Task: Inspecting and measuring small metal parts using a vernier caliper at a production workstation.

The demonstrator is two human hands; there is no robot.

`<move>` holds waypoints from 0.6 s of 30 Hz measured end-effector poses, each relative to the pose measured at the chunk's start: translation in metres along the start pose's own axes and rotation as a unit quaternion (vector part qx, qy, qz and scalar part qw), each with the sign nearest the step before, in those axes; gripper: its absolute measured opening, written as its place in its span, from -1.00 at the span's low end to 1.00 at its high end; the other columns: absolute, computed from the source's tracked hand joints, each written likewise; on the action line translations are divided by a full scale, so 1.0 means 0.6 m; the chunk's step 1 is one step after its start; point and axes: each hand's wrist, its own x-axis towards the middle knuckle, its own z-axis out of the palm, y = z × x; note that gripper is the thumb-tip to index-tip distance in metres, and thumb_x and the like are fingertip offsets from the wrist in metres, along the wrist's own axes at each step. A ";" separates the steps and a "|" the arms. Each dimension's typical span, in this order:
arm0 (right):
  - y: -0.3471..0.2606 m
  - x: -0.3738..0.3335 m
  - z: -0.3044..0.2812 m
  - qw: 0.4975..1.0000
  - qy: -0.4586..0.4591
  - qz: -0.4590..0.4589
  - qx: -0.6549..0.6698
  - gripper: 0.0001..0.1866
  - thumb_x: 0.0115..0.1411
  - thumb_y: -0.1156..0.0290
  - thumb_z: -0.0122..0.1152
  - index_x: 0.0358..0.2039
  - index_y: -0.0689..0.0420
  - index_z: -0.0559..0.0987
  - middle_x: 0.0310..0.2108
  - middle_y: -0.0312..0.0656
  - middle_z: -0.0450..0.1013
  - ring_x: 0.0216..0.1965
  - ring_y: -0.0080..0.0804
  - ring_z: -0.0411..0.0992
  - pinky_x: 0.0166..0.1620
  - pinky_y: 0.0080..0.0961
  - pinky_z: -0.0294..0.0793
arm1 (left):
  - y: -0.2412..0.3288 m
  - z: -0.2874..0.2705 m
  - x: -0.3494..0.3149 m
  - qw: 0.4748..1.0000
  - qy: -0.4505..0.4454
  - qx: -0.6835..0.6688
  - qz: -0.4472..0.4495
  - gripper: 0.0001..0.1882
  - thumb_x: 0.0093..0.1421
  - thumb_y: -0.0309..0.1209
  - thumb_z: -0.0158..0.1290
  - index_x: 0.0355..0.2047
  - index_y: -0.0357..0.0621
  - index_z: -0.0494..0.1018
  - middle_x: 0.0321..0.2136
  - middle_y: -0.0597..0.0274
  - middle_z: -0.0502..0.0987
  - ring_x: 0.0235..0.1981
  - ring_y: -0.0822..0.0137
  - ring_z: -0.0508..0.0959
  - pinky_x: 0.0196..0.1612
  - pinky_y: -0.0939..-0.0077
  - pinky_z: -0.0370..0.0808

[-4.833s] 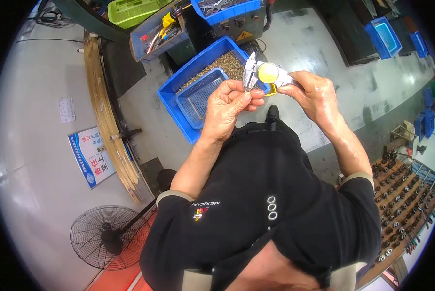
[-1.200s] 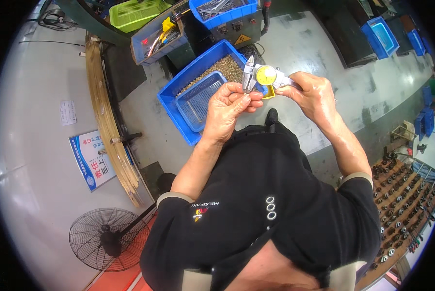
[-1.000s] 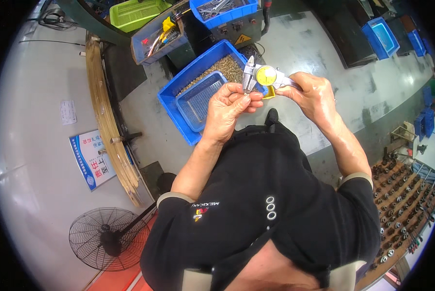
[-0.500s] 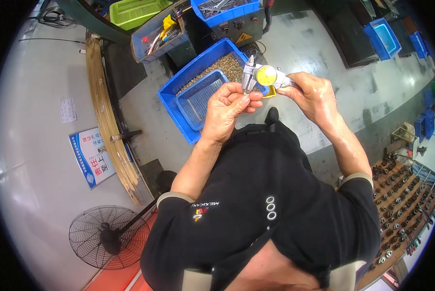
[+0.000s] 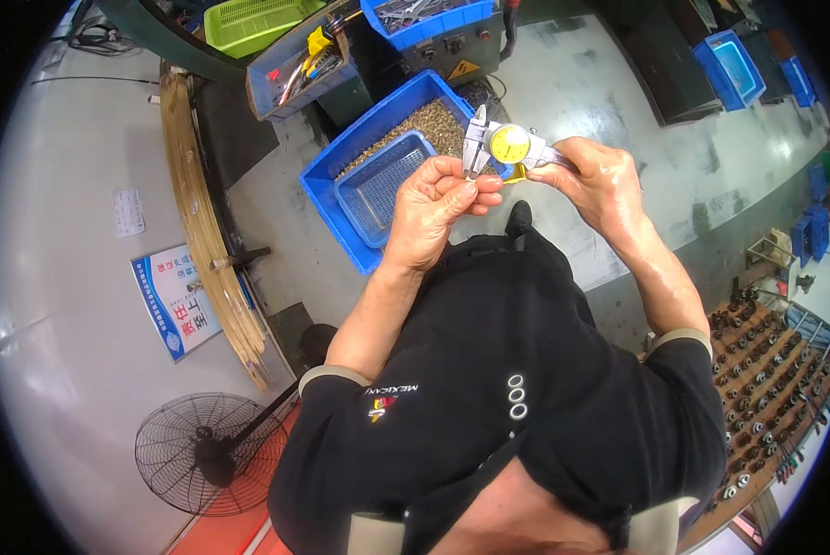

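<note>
A dial caliper (image 5: 528, 151) with a yellow round face lies across in front of me, its jaws toward the left. My right hand (image 5: 595, 180) is wrapped round the caliper's beam end. At the jaws, my left hand (image 5: 436, 199) is closed in a pinch on a small brass-coloured part (image 5: 471, 179), mostly hidden by the fingertips. The part sits at the tips of the lower jaws; whether they touch it I cannot tell. Beneath the hands stands a large blue bin (image 5: 319, 176) with many small brass-coloured pieces, and a blue perforated basket (image 5: 378, 190) rests in it.
Beyond the bin are a tool box (image 5: 265, 83), a blue tray of wrenches (image 5: 438, 30) and a green basket (image 5: 248, 26). Long rods (image 5: 193, 199) lean at the left, near a black fan (image 5: 213, 453). A rack of tooling (image 5: 757, 388) stands at the right.
The caliper's dial face has turned slightly and looks brighter. Both hands keep nearly the same place and grip, while the surroundings shift a little with the head.
</note>
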 end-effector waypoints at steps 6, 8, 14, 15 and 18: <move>-0.001 0.001 0.002 1.000 0.006 0.000 0.003 -0.66 -0.04 0.23 0.42 -0.48 0.23 0.53 -0.66 -0.11 0.37 -0.67 -0.28 0.34 -0.58 -0.42 0.31 | 0.001 -0.002 0.001 1.000 0.000 0.003 -0.003 -0.81 0.25 -0.53 0.04 -0.13 -0.18 0.36 -0.23 -0.14 0.59 -0.25 0.19 0.64 -0.21 0.51 0.57; -0.002 0.002 0.000 1.000 0.003 0.001 0.007 -0.66 -0.04 0.22 0.42 -0.49 0.23 0.52 -0.67 -0.11 0.37 -0.68 -0.29 0.33 -0.58 -0.43 0.30 | 0.001 -0.001 0.002 1.000 0.000 -0.004 -0.002 -0.81 0.25 -0.53 0.04 -0.13 -0.18 0.36 -0.23 -0.13 0.59 -0.25 0.19 0.64 -0.21 0.50 0.57; 0.001 0.003 0.001 1.000 -0.003 0.012 0.008 -0.65 -0.05 0.22 0.43 -0.51 0.24 0.52 -0.68 -0.11 0.36 -0.69 -0.30 0.32 -0.59 -0.43 0.29 | 0.002 0.000 0.003 1.000 0.000 -0.002 -0.001 -0.81 0.25 -0.52 0.05 -0.13 -0.18 0.36 -0.24 -0.13 0.59 -0.25 0.20 0.64 -0.21 0.51 0.57; 0.000 0.003 0.001 1.000 -0.003 0.012 0.008 -0.65 -0.05 0.22 0.43 -0.51 0.24 0.52 -0.68 -0.11 0.36 -0.69 -0.30 0.32 -0.59 -0.43 0.29 | 0.001 -0.001 0.003 1.000 0.000 -0.002 -0.001 -0.81 0.25 -0.52 0.05 -0.13 -0.18 0.36 -0.24 -0.13 0.59 -0.25 0.20 0.64 -0.21 0.51 0.57; 0.000 0.005 0.000 1.000 -0.003 0.010 0.005 -0.65 -0.05 0.22 0.43 -0.51 0.24 0.52 -0.68 -0.11 0.36 -0.69 -0.30 0.32 -0.59 -0.43 0.29 | 0.000 -0.003 0.004 1.000 0.000 0.002 0.000 -0.81 0.25 -0.52 0.04 -0.13 -0.18 0.36 -0.24 -0.13 0.59 -0.25 0.20 0.64 -0.21 0.51 0.57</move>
